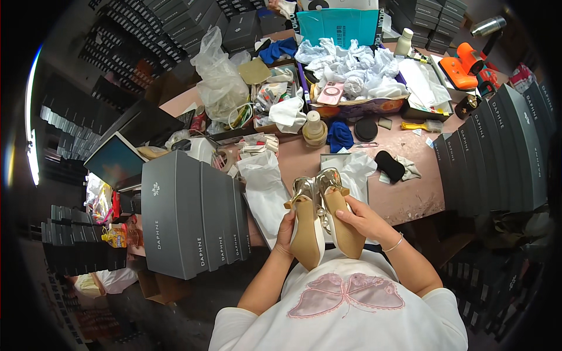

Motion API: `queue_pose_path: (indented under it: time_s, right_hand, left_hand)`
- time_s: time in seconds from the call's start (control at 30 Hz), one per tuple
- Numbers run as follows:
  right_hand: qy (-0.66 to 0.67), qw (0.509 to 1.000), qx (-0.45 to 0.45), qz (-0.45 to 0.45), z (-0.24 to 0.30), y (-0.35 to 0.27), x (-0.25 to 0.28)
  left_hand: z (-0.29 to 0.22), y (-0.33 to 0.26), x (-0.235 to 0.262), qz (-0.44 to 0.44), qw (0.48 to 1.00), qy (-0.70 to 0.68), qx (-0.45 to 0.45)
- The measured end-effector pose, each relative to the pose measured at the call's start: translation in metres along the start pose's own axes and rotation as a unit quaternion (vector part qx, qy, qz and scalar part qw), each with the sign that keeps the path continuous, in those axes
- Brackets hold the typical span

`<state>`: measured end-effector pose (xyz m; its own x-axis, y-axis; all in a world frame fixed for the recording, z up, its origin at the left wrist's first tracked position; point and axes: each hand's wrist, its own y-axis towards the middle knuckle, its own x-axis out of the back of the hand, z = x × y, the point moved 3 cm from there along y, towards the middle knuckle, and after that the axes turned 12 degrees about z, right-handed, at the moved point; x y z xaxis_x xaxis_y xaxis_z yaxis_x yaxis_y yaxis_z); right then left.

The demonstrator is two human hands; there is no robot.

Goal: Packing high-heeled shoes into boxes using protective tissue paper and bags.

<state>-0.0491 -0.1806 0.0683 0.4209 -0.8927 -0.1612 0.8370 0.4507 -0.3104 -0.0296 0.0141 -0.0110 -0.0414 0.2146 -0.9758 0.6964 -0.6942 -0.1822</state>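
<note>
A pair of heeled shoes is held side by side in front of my chest, tan soles facing up toward me and shiny gold heels pointing away. My left hand (285, 231) is closed on the left shoe (306, 234). Around the right shoe (345, 231) my right hand (364, 221) is wrapped, its thumb on the sole. Pearl-like beads show between the two shoes. Just beyond them lies an open shoebox (364, 186) with white tissue paper (354, 167) in it. More white paper (264, 182) spreads to the left.
Stacks of grey shoeboxes flank me, left (175, 210) and right (497, 152). Along the table's back stand a bin of crumpled paper (357, 67), a glue-coloured bottle (315, 131) and an orange tool (459, 70). A black sponge (389, 165) and a yellow brush (418, 126) lie at right.
</note>
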Motion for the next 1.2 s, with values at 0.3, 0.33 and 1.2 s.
queue_pose_path:
  time_s: [0.3, 0.33, 1.2]
  right_hand:
    - [-0.293, 0.946, 0.016, -0.140, -0.075, 0.019, 0.034]
    - [-0.374, 0.912, 0.051, -0.162, -0.078, 0.018, 0.033]
    - [-0.099, 0.870, 0.059, -0.479, -0.153, -0.064, 0.269]
  left_hand:
    - [-0.014, 0.001, 0.005, 0.041, 0.999, 0.000, 0.025]
    - [-0.013, 0.001, 0.002, 0.044, 0.999, -0.003, 0.024]
    - [0.013, 0.087, -0.048, -0.109, 0.955, 0.275, -0.030]
